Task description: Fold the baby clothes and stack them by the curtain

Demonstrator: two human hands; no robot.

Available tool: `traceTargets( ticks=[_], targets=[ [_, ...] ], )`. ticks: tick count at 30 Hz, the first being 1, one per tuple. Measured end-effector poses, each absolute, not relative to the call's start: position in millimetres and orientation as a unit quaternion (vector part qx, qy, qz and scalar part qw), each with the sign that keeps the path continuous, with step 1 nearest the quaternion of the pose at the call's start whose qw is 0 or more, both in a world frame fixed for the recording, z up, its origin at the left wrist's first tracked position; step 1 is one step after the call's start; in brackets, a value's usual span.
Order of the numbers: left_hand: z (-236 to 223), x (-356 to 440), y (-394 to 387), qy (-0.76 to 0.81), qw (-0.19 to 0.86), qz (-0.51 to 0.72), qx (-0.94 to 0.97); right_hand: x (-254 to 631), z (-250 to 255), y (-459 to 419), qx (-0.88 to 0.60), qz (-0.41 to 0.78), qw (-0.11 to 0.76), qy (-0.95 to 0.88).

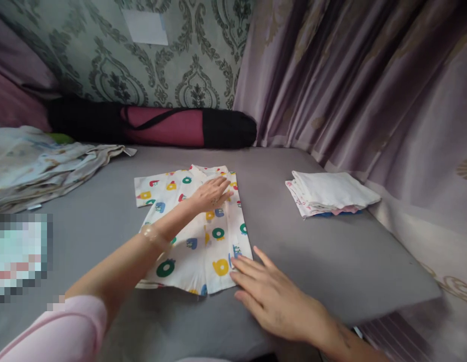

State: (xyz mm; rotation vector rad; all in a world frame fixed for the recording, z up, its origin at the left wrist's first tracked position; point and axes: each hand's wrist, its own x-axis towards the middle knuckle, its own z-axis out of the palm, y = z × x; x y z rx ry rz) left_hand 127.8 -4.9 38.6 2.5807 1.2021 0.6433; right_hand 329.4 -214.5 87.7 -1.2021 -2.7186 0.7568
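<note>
A small white short-sleeved shirt (188,256) printed with coloured letters lies spread on the grey bed surface (286,241). Its collar points away from me, and one sleeve sticks out on the left. The right sleeve does not show; that edge runs straight. My left hand (212,193) rests flat on the upper right part of the shirt, just below the collar, fingers stretched out. At the lower right hem, my right hand (271,294) lies with spread fingers, their tips touching the cloth. Neither hand grips anything.
A stack of folded cloths (333,191) sits to the right, near the purple curtain (312,75). Rumpled light clothes (40,166) lie at the left. Along the patterned wall stretches a long black and maroon bag (169,125). The bed's edge runs down the right side.
</note>
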Motion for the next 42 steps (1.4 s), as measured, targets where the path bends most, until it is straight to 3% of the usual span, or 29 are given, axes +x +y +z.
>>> traceTargets(
  ticks=[5, 11, 21, 27, 34, 42],
  targets=[
    [35, 93, -97, 0.429, 0.152, 0.178, 0.872, 310, 75, -152, -0.474, 0.15, 0.131, -0.858],
    [19, 81, -170, 0.421, 0.082, 0.09, 0.899, 285, 20, -116, -0.485, 0.11, 0.092, -0.863],
    [7, 82, -174, 0.418, 0.011, 0.118, 0.901, 284, 30, -115, -0.473, 0.108, 0.051, -0.873],
    [17, 76, -181, 0.422, -0.011, 0.133, 0.897, 272, 54, -63, -0.498, 0.099, 0.092, -0.856],
    [16, 72, -182, 0.391, -0.038, 0.132, 0.91, 240, 27, 18, -0.497, 0.071, 0.091, -0.86],
    [13, 72, -181, 0.394, -0.007, 0.135, 0.909, 227, 7, 36, -0.522, 0.119, 0.045, -0.843]
  ],
)
